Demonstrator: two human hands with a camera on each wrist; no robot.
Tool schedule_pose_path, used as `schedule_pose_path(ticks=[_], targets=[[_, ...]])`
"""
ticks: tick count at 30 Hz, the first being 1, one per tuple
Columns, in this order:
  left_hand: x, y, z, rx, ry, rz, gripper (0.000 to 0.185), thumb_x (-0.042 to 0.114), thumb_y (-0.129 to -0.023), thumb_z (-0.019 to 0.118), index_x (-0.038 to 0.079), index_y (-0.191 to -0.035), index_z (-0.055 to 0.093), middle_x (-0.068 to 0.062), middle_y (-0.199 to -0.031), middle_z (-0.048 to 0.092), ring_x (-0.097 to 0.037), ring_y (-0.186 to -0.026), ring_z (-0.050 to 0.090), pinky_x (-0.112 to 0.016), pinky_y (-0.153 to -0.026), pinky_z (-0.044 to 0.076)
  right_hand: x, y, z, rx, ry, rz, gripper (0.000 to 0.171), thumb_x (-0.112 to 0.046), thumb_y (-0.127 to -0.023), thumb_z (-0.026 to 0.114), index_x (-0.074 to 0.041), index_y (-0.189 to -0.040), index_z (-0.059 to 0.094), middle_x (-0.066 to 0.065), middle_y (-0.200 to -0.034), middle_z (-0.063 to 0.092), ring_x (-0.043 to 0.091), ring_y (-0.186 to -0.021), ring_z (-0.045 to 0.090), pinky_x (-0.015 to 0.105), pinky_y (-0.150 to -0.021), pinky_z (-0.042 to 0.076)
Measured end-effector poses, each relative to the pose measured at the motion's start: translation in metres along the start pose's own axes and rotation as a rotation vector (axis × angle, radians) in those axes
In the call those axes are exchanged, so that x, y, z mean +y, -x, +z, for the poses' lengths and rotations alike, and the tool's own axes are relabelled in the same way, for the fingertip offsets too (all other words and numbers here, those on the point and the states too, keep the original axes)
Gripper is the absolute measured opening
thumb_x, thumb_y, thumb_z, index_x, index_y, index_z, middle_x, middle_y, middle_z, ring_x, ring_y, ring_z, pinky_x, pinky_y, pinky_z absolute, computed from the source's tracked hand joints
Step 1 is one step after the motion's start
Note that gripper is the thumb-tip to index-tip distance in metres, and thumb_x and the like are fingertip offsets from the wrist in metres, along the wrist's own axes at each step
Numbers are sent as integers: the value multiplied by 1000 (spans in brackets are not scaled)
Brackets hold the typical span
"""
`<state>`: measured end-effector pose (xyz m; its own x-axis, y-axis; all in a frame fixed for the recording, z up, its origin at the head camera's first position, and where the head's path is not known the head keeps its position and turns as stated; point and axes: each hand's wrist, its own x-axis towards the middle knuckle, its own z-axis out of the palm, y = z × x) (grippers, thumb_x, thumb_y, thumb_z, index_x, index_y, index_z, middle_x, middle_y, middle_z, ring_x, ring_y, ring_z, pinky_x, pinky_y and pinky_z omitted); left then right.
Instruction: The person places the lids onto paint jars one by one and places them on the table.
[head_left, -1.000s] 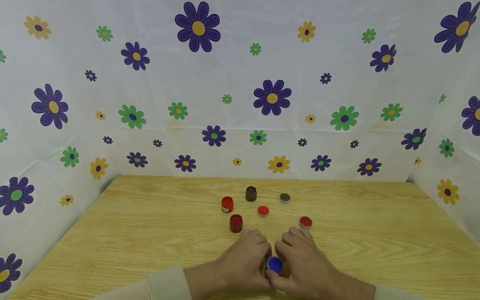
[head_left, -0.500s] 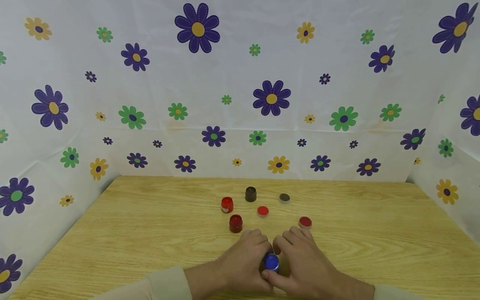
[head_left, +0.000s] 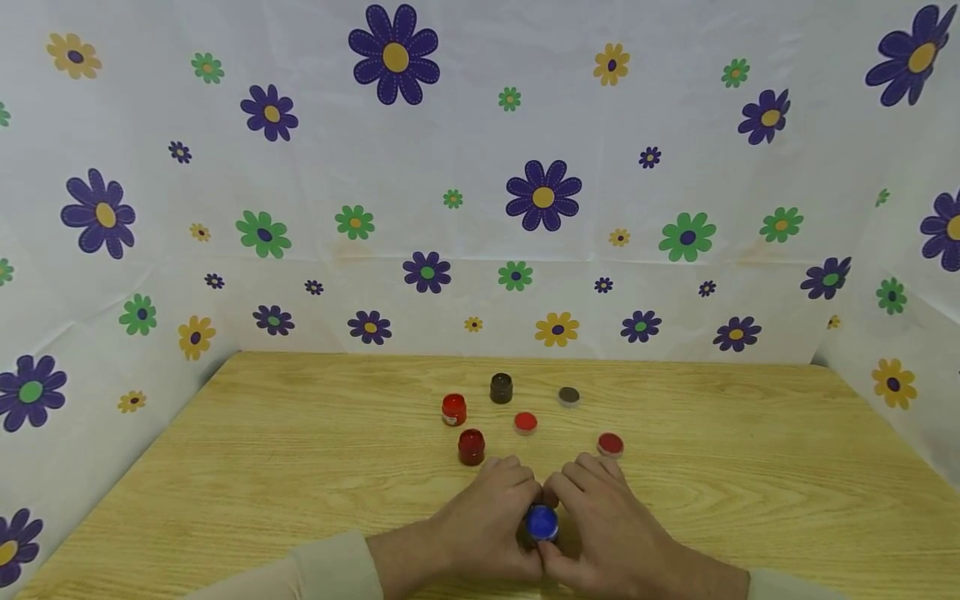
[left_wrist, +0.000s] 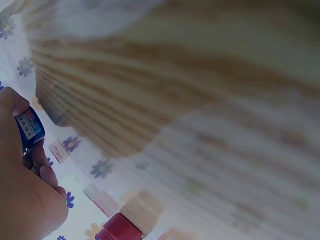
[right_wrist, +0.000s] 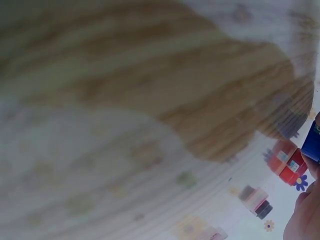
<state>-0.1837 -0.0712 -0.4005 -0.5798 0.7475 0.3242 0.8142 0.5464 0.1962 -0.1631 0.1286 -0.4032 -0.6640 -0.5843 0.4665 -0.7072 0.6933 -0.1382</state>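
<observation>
A small jar of blue paint stands between my two hands near the front of the table, its round blue top facing up. My left hand grips it from the left. In the left wrist view, the thumb and curled fingers hold the labelled side of the blue jar. From the right, my right hand has its thumb at the near edge of the top and its index finger at the far edge. Only part of the blue jar shows at the edge of the right wrist view.
Beyond my hands stand open paint jars: dark red, bright red and dark brown. Their loose lids lie to the right: a bright red lid, a grey-brown lid and a dark red lid. Flowered cloth encloses the table.
The blue top has shifted slightly left and away from me. My right thumb slid left, then back right along the near rim, and the right index finger came closer to the left hand.
</observation>
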Motion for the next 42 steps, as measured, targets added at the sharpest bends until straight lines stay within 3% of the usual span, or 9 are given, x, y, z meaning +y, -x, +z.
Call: schedule_pose_path(ticks=[12, 25, 33, 38, 42], targets=[[4, 0, -1, -38, -23, -44, 33, 49, -77, 77, 19, -85, 67, 18, -78, 50, 0, -78, 40, -17, -74, 31, -1, 0, -1, -14, 57, 0, 33, -45, -72, 75, -26, -81, 50, -20, -77, 38, 1, -77, 33, 27, -79, 29], [5, 0, -1, -21, -66, -21, 35, 51, -74, 79, 21, -81, 64, 17, -76, 51, 0, -74, 38, -16, -73, 30, -1, -1, -4, -86, 54, 36, 36, -51, -75, 73, -28, -75, 46, -20, -70, 31, 1, -73, 30, 26, -76, 25], [7, 0, 1, -2, -88, 23, 32, 48, -75, 79, 21, -77, 63, 17, -74, 51, 1, -71, 36, -15, -72, 30, -2, -2, -5, -134, 8, 57, 34, -53, -80, 69, -30, -70, 46, -22, -64, 32, 1, -69, 30, 27, -75, 25], [8, -1, 0, 9, -75, 54, 33, 50, -77, 77, 21, -73, 64, 18, -69, 49, 2, -67, 33, -14, -70, 28, -3, -3, -7, -179, -45, 88, 44, -56, -86, 64, -29, -58, 42, -21, -54, 31, 1, -61, 30, 27, -74, 27], [8, -1, 0, -22, -21, 21, 31, 48, -77, 77, 21, -73, 64, 19, -68, 49, 3, -66, 34, -13, -69, 28, -2, -2, -9, -203, -71, 131, 45, -63, -89, 59, -28, -64, 45, -20, -58, 33, 1, -62, 31, 28, -76, 28]])
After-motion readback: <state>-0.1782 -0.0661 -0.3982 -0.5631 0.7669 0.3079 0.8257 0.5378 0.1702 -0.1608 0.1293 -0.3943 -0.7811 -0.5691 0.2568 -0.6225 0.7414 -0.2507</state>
